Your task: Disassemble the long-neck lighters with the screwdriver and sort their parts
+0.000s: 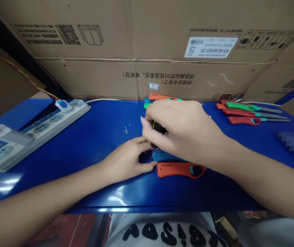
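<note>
The right hand (pixel 181 125) clasps a black-and-yellow tool (pixel 159 128), while the left hand (pixel 128 156) is at a blue lighter's (pixel 166 156) end, whether gripping I cannot tell.

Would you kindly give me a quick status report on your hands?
Right hand gripping dark tool. Left hand at end of nearer blue lighter. Right hand partly hides that lighter.

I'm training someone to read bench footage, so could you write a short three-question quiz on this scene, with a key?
1. What colour is the lighter closest to the wearer's edge of the table? A: blue; B: green; C: orange.
2. True or false: the power strip has something plugged in.
3. Fill the gap: the dark tool is held by the ____.

Key: 1. C; 2. true; 3. right hand.
</note>
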